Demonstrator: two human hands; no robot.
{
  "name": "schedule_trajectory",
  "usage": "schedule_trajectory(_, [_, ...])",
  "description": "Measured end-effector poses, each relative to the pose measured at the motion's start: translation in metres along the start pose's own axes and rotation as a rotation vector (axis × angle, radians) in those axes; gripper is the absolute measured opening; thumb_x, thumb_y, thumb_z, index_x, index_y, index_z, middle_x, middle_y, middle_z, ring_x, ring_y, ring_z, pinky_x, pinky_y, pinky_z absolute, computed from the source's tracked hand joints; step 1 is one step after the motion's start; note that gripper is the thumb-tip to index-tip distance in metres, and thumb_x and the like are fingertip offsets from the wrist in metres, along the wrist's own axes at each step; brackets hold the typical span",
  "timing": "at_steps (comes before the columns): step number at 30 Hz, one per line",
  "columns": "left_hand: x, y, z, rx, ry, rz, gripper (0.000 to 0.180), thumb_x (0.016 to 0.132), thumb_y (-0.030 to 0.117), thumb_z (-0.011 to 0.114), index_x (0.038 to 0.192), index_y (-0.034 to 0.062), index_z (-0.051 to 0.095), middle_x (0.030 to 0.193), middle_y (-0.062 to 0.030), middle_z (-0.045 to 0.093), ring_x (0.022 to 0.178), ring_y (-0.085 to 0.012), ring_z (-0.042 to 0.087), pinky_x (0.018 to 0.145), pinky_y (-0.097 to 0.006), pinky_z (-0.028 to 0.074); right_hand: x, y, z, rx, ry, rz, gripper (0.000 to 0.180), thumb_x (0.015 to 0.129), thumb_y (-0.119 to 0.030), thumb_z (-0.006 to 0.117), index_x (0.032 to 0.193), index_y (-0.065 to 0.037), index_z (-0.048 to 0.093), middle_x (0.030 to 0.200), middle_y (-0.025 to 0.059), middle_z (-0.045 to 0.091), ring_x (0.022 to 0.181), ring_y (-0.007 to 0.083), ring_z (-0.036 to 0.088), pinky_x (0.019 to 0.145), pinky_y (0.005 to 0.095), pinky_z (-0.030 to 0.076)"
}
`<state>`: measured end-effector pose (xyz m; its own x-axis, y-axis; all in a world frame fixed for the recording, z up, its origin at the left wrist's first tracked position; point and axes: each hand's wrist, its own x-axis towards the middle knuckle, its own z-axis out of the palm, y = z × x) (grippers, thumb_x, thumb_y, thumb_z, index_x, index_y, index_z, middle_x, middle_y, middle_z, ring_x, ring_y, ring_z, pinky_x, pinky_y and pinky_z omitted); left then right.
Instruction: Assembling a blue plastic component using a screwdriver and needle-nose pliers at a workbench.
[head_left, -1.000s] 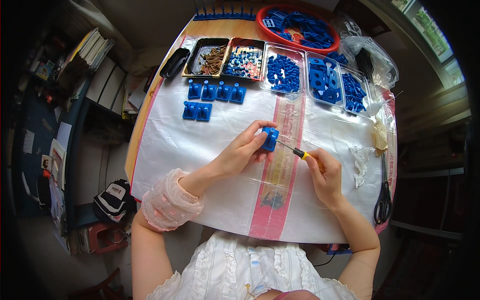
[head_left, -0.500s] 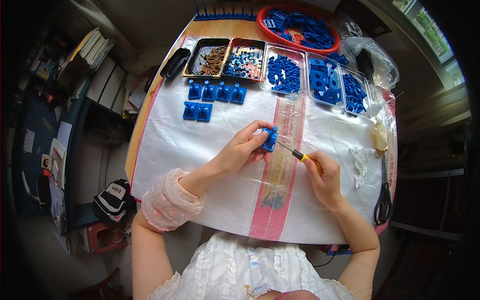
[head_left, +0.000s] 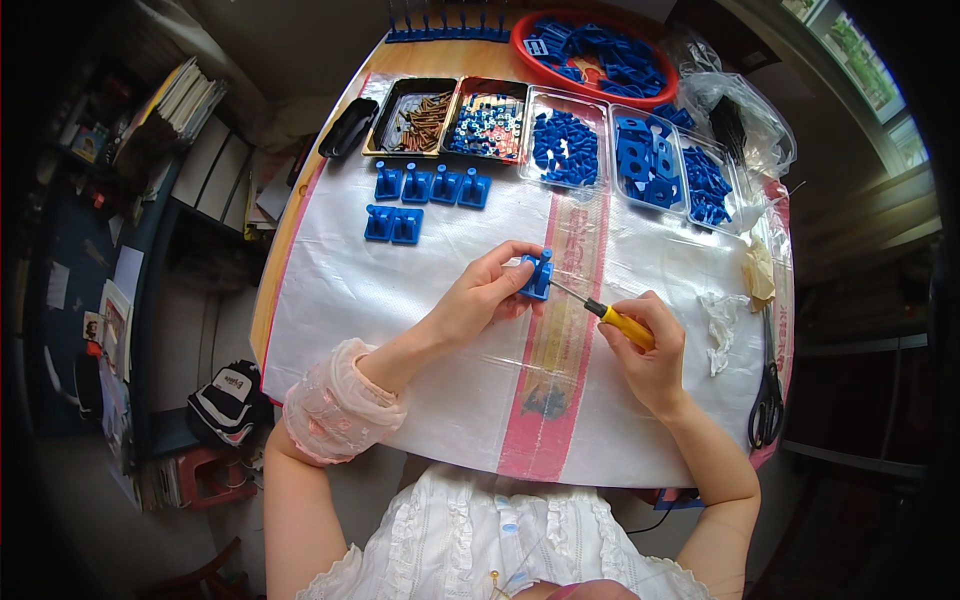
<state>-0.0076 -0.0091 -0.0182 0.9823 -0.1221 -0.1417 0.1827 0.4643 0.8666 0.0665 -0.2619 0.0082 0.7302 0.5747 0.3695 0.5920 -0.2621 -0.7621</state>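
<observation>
Between the thumb and fingers of my left hand (head_left: 492,284) is a small blue plastic part (head_left: 538,276), a square base with a peg standing up from it. My right hand (head_left: 648,350) grips the yellow and black handle of a screwdriver (head_left: 628,325). The shaft points left, and its tip meets the side of the blue part; the screw there is too small to make out. Similar blue pegged parts (head_left: 432,186) stand in two rows on the sheet, beyond my left hand.
Trays of brass-coloured screws (head_left: 428,120), small nuts (head_left: 487,125) and blue plastic pieces (head_left: 566,145) line the far side. Behind them stands a red basin (head_left: 671,88) of blue parts. Black scissors (head_left: 766,405), crumpled white tissue (head_left: 722,325) and a plastic bag (head_left: 770,125) lie at the right.
The fingers of my right hand have shifted back and opened slightly around the screwdriver handle, showing more yellow. My left hand holds the blue part in nearly the same place.
</observation>
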Motion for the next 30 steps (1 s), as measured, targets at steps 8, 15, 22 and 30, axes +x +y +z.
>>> schedule_trajectory(8, [0.0002,0.0,0.0003,0.044,-0.027,0.015,0.037,0.108,0.029,0.048,0.138,0.0068,0.049,0.108,-0.003,0.064,0.09,-0.0076,0.062,0.071,-0.019,0.045,0.0009,0.0005,-0.0009,0.005,0.028,-0.029,0.011,0.085,0.003,0.072,0.094,-0.001,0.065,0.078,0.0075,0.058,0.063,0.0156,0.053,0.055,0.0293,0.04])
schedule_trajectory(15, [0.0,0.0024,0.0038,0.054,-0.013,-0.009,0.038,0.108,0.031,0.047,0.138,0.0075,0.05,0.107,-0.0024,0.063,0.089,-0.0072,0.06,0.071,-0.019,0.044,-0.0008,0.0025,-0.0009,0.019,0.053,-0.013,0.01,0.086,0.002,0.071,0.093,-0.001,0.065,0.077,0.0072,0.057,0.064,0.0154,0.053,0.056,0.0289,0.04])
schedule_trajectory(22, [-0.0019,0.004,0.0043,0.045,-0.018,-0.028,0.038,0.108,0.031,0.047,0.139,0.0074,0.05,0.108,-0.0023,0.063,0.089,-0.0078,0.061,0.071,-0.019,0.045,-0.0009,0.0032,-0.001,0.037,0.06,-0.017,0.009,0.087,0.002,0.071,0.093,-0.001,0.065,0.077,0.0073,0.056,0.063,0.0155,0.052,0.056,0.0291,0.039])
schedule_trajectory(30, [-0.0012,0.0041,0.0005,0.048,-0.012,-0.044,0.038,0.108,0.029,0.047,0.138,0.005,0.05,0.11,-0.0039,0.063,0.089,-0.009,0.063,0.072,-0.02,0.048,0.0,0.0019,-0.0003,0.022,0.067,-0.05,0.013,0.085,0.003,0.073,0.095,-0.001,0.066,0.082,0.0082,0.06,0.069,0.0179,0.058,0.059,0.0297,0.044])
